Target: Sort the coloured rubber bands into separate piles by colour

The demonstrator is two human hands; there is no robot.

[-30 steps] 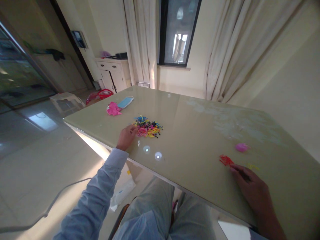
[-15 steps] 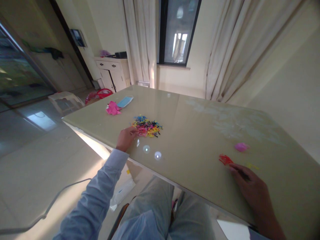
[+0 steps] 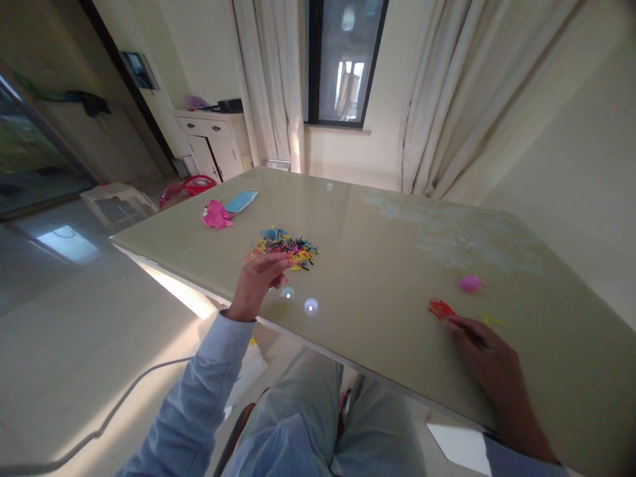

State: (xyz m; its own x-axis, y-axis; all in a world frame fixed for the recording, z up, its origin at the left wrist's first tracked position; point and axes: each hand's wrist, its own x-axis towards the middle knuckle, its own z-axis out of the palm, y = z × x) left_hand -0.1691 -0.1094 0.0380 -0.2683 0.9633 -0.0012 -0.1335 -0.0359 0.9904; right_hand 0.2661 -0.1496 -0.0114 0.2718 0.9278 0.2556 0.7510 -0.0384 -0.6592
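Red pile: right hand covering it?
No. The right hand lies flat beside the red pile, fingertips just short of it.

We see a loose heap of small rubber bands [image 3: 282, 242], yellow, pink, blue and black, lying tangled near the table's left front edge. A small red cluster of bands [image 3: 440, 308] lies flat well apart toward the right front edge, a pink cluster [image 3: 470, 283] just behind it.

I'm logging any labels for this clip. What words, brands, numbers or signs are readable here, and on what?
None can be read: the table, the pile of coloured bands, the blue face mask and the white cabinet show no legible text. The wall panel is too small to read.
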